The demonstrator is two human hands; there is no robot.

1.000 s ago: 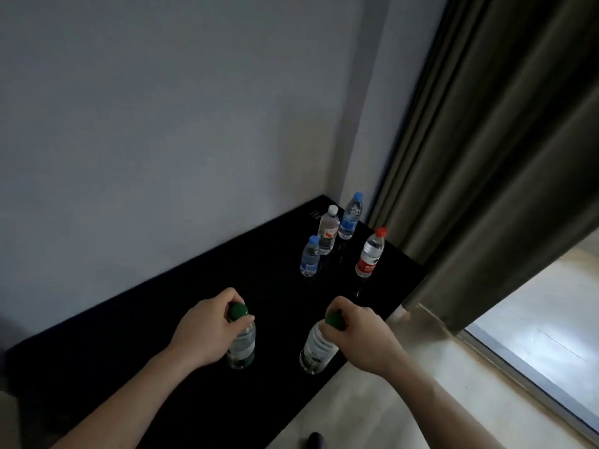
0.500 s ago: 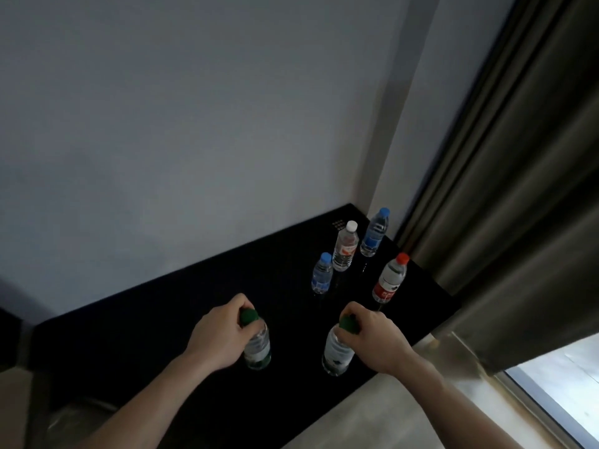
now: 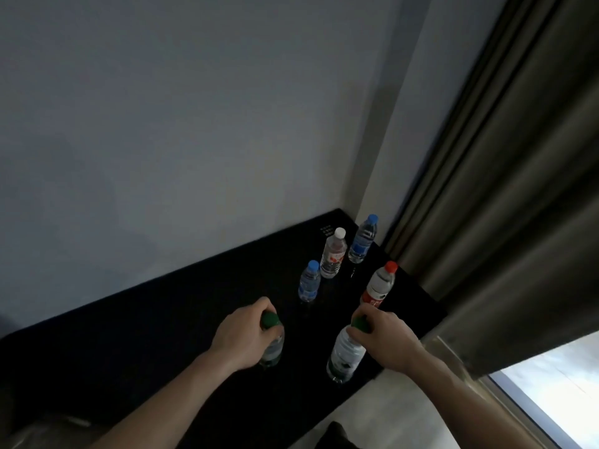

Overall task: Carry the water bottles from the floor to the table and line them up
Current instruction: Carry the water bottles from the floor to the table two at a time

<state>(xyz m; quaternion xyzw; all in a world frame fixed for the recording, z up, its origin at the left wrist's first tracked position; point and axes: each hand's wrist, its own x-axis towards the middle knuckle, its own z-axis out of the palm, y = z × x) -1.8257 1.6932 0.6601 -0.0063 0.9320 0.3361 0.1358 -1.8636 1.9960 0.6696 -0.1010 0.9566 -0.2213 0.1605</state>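
Note:
My left hand [image 3: 244, 335] grips the neck of a green-capped water bottle [image 3: 274, 350] standing on the black table [image 3: 146, 325]. My right hand [image 3: 385, 340] grips the top of a second green-capped bottle [image 3: 345, 358], which tilts near the table's front edge. Further back stand a small blue-capped bottle [image 3: 309, 281], a white-capped bottle [image 3: 334, 254], a taller blue-capped bottle [image 3: 363, 239] and a red-capped bottle [image 3: 377, 285]. The red-capped bottle's base is hidden behind my right hand.
A grey wall [image 3: 194, 124] runs behind the table. A heavy curtain [image 3: 505, 205] hangs at the right, close to the table's right end. Pale floor [image 3: 382, 413] and a bright window strip [image 3: 557, 384] lie at the lower right.
The view has tilted up and shifted slightly. Both hands keep their hold on the green-capped bottles; the right-hand bottle now leans a little more.

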